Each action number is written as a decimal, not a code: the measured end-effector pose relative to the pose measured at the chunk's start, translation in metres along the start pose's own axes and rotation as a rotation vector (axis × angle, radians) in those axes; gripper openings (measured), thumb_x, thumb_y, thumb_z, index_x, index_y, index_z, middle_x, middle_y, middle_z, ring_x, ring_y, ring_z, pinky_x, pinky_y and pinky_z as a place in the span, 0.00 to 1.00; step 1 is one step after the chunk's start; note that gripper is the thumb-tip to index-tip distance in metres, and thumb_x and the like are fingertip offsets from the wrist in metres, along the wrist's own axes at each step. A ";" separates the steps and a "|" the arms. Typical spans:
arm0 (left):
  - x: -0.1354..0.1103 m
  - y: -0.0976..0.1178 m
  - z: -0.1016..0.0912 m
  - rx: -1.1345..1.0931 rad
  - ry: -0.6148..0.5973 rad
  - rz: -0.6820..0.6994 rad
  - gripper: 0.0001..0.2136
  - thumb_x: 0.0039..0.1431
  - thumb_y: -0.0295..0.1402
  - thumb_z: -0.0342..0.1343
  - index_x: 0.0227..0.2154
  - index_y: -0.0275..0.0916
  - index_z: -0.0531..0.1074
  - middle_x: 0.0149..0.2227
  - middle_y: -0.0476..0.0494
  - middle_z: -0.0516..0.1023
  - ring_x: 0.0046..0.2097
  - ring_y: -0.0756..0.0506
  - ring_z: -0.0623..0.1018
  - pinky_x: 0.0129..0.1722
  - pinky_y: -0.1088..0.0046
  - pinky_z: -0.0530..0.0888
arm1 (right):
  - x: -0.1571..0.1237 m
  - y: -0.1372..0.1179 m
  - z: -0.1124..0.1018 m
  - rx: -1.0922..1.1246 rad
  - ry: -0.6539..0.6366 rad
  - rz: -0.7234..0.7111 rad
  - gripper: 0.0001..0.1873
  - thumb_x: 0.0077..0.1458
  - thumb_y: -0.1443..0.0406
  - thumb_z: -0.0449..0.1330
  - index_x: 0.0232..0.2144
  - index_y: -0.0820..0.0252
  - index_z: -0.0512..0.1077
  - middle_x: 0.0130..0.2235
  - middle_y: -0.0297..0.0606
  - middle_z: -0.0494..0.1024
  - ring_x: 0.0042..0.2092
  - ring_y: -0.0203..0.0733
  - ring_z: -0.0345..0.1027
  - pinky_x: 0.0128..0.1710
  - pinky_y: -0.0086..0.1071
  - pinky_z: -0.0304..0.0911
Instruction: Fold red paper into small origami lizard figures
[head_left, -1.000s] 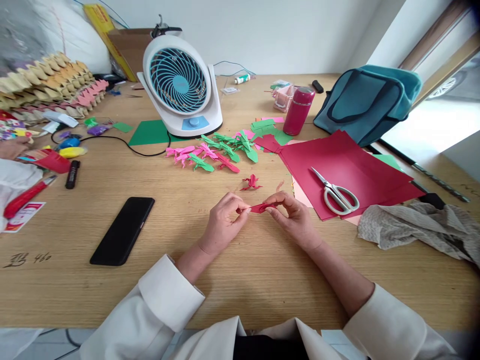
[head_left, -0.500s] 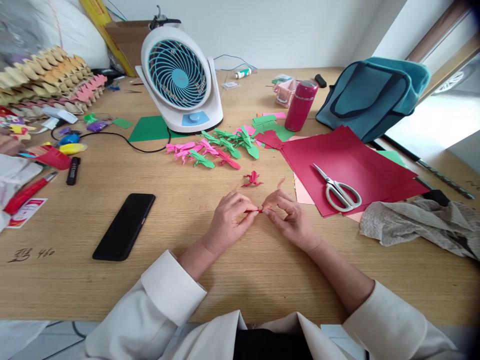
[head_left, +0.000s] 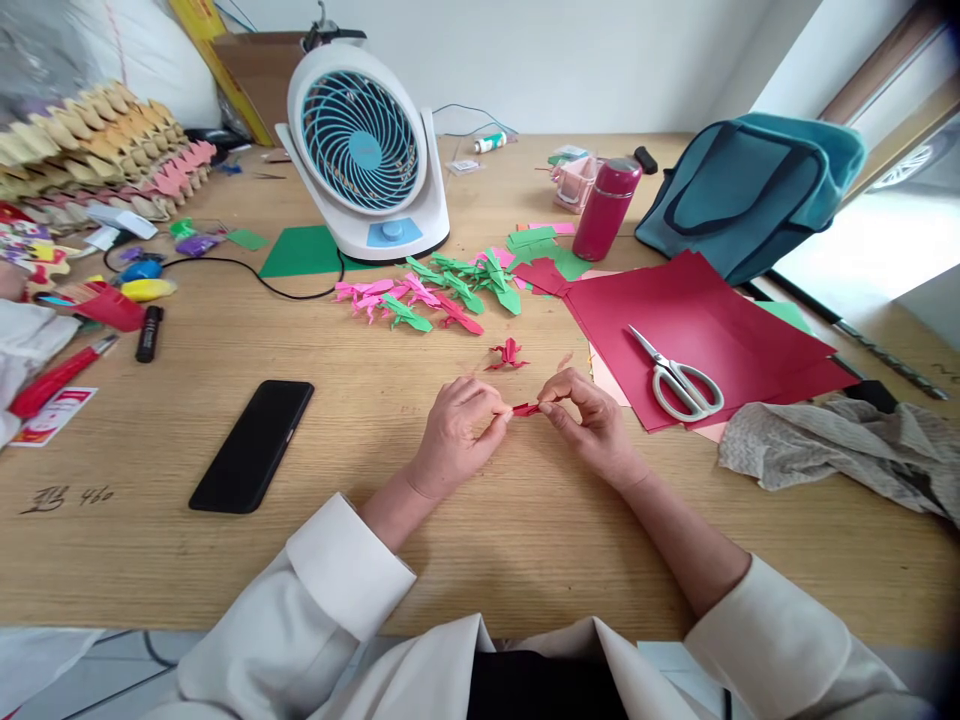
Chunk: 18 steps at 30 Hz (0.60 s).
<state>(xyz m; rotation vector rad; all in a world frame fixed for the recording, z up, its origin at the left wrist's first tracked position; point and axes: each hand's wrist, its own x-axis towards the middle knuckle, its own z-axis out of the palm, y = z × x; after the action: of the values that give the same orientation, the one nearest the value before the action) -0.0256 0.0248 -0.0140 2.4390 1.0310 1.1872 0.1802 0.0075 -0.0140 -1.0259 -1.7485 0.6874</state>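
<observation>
Between my two hands is a small strip of folded red paper (head_left: pixel 526 409), pinched at both ends above the wooden table. My left hand (head_left: pixel 461 432) grips its left end between thumb and fingertips. On the other end, the thumb and forefinger of my right hand (head_left: pixel 591 425) are closed. Fingertips cover both ends of the paper. Just beyond my hands sits a red origami figure (head_left: pixel 508 353) with thin legs. Farther back lies a cluster of green folded figures (head_left: pixel 459 285), with pink folded figures (head_left: pixel 367 293) beside them.
Scissors (head_left: pixel 684 385) rest on red paper sheets (head_left: pixel 720 310) at the right, near a crumpled cloth (head_left: pixel 832 445). A phone (head_left: pixel 252 446) lies at the left. Behind stand a fan (head_left: pixel 367 150), a red flask (head_left: pixel 607 210) and a teal bag (head_left: pixel 750 195). Another person's sleeve (head_left: pixel 34 350) shows far left.
My hands have moved slightly apart, the right one a little up and right. More of the folded red paper now shows between my fingertips.
</observation>
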 end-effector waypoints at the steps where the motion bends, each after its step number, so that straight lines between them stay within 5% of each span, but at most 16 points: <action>1: 0.000 -0.001 0.000 -0.013 0.012 -0.002 0.05 0.59 0.25 0.54 0.30 0.40 0.71 0.32 0.46 0.75 0.38 0.46 0.74 0.41 0.67 0.69 | 0.000 0.000 -0.001 0.001 0.007 0.007 0.10 0.62 0.58 0.56 0.31 0.55 0.69 0.32 0.38 0.71 0.36 0.43 0.65 0.40 0.40 0.63; 8: -0.001 0.000 -0.001 0.024 0.061 0.034 0.05 0.59 0.24 0.54 0.31 0.40 0.69 0.33 0.47 0.76 0.37 0.46 0.74 0.40 0.67 0.69 | -0.001 0.006 0.001 0.030 0.087 0.033 0.08 0.61 0.58 0.58 0.32 0.54 0.70 0.35 0.38 0.72 0.40 0.44 0.66 0.45 0.40 0.64; 12: -0.001 0.001 -0.009 0.246 0.117 0.105 0.05 0.59 0.24 0.54 0.31 0.41 0.71 0.33 0.47 0.78 0.36 0.45 0.73 0.40 0.65 0.66 | -0.003 0.006 0.005 0.157 0.239 0.227 0.12 0.56 0.54 0.63 0.35 0.54 0.70 0.36 0.37 0.71 0.37 0.40 0.66 0.39 0.35 0.65; 18: 0.001 0.009 -0.014 0.378 0.077 0.274 0.05 0.59 0.27 0.58 0.36 0.44 0.75 0.35 0.50 0.82 0.35 0.46 0.72 0.40 0.62 0.62 | -0.003 0.003 0.012 0.433 0.007 0.565 0.23 0.55 0.46 0.59 0.26 0.59 0.73 0.27 0.36 0.75 0.27 0.35 0.65 0.28 0.30 0.62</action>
<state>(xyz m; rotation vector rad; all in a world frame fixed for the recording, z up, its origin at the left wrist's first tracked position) -0.0309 0.0178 0.0002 2.9265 1.0483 1.2729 0.1707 0.0065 -0.0227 -1.2082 -1.2139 1.3455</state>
